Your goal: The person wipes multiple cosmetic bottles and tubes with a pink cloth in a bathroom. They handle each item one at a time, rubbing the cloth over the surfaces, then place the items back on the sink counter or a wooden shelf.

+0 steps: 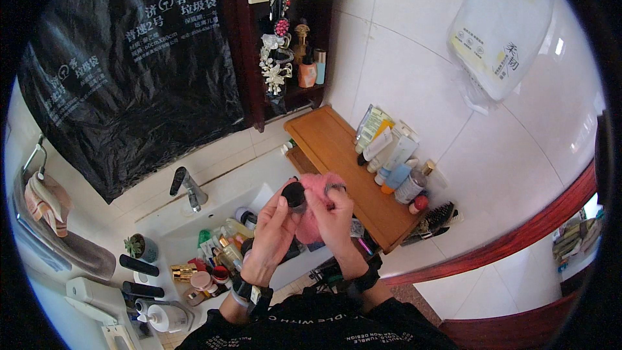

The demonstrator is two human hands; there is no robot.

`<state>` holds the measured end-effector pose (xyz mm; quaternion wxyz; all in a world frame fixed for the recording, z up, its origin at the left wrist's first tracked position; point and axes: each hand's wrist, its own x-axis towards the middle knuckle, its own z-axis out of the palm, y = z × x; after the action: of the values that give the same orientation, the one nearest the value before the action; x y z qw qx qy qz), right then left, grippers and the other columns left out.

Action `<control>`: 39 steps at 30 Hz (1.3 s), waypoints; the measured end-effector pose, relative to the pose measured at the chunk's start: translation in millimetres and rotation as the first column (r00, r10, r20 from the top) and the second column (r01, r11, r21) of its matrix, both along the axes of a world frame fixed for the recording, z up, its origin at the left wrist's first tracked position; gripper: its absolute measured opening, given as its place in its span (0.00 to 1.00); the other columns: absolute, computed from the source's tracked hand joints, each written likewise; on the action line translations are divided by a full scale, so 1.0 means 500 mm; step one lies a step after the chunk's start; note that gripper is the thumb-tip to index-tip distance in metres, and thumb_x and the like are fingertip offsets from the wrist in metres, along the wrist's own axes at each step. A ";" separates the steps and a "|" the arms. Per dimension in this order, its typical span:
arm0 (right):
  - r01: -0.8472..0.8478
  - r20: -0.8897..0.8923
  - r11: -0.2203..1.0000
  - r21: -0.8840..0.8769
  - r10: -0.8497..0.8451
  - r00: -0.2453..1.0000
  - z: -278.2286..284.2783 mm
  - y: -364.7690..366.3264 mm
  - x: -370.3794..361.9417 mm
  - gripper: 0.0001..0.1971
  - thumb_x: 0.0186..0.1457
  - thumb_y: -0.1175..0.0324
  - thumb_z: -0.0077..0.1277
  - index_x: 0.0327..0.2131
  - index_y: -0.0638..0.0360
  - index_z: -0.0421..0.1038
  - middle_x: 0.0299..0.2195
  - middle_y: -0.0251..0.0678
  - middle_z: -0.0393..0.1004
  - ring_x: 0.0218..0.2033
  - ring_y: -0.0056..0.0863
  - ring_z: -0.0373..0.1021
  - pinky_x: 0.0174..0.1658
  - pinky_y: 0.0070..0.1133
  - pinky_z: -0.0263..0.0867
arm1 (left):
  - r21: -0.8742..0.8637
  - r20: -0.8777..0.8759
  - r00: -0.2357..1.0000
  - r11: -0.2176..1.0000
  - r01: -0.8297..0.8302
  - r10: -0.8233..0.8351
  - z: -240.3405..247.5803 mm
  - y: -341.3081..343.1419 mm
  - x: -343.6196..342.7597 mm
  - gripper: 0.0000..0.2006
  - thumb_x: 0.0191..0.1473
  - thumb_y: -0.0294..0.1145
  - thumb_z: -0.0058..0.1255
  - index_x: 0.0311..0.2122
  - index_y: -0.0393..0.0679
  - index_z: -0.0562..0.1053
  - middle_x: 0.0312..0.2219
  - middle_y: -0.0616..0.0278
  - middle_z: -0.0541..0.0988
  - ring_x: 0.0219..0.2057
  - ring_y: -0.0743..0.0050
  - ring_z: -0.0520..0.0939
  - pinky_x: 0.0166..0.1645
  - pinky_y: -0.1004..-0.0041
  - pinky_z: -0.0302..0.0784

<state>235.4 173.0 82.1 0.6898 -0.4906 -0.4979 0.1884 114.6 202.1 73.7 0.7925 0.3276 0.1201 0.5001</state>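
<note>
Pink cloth (311,225) in my right grip (335,221), black-topped container (294,196) in left grip (271,236); wiping looks unfinished, bottles (230,251) crowd sink's (219,206) near edge.

We see pink on the cloth (308,223) at six o'clock and black on the round piece (293,196) at seven. At ten, the plastic sheet (142,91) is black with white print; at eleven, the cabinet (236,26) is dark red-brown. We find the shelf (363,188) at four orange-brown, the package (495,32) at two white with yellow patches.
</note>
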 end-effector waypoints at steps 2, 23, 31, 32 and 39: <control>0.057 0.263 0.989 0.139 -0.092 0.960 -0.001 -0.008 -0.010 0.09 0.46 0.74 0.60 0.33 0.64 0.76 0.32 0.37 0.75 0.37 0.28 0.70 0.45 0.22 0.64 | -0.013 -0.004 1.000 1.000 0.000 0.000 -0.001 0.007 -0.001 0.21 0.63 0.34 0.39 0.58 0.36 0.59 0.54 0.54 0.67 0.53 0.67 0.70 0.59 0.68 0.65; -0.074 0.229 0.994 0.077 0.055 0.972 0.008 -0.007 -0.006 0.12 0.43 0.71 0.63 0.34 0.62 0.77 0.35 0.42 0.74 0.39 0.35 0.70 0.48 0.26 0.63 | 0.013 0.031 0.999 0.999 -0.040 0.039 0.021 -0.009 0.005 0.23 0.65 0.46 0.30 0.57 0.42 0.58 0.48 0.57 0.68 0.50 0.66 0.70 0.57 0.65 0.64; 0.020 0.144 0.998 0.066 -0.029 0.989 0.015 0.007 -0.007 0.10 0.43 0.69 0.62 0.32 0.59 0.77 0.33 0.40 0.74 0.34 0.35 0.71 0.36 0.23 0.66 | 0.045 0.068 0.996 0.997 -0.056 0.053 0.033 -0.017 0.001 0.26 0.63 0.49 0.31 0.60 0.42 0.56 0.50 0.57 0.68 0.54 0.62 0.67 0.61 0.61 0.58; -0.006 0.118 0.999 0.049 0.000 0.993 0.016 0.007 -0.008 0.09 0.42 0.70 0.62 0.31 0.59 0.77 0.33 0.41 0.73 0.35 0.36 0.70 0.36 0.25 0.66 | 0.056 0.074 0.996 0.997 -0.056 0.051 0.033 -0.018 0.002 0.27 0.63 0.50 0.31 0.60 0.42 0.56 0.50 0.57 0.68 0.54 0.61 0.67 0.61 0.60 0.59; -0.091 0.503 0.983 0.161 -0.002 0.864 0.012 -0.002 -0.014 0.12 0.39 0.73 0.62 0.32 0.59 0.78 0.36 0.41 0.74 0.37 0.38 0.71 0.44 0.28 0.64 | -0.011 0.109 0.994 1.000 -0.010 0.011 0.044 -0.006 -0.025 0.39 0.57 0.67 0.23 0.61 0.43 0.54 0.53 0.55 0.66 0.56 0.58 0.65 0.63 0.58 0.55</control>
<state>228.2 172.2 87.9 0.5736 -0.4468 -0.6861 0.0248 102.2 198.9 95.6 0.7970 0.2952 0.0808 0.5208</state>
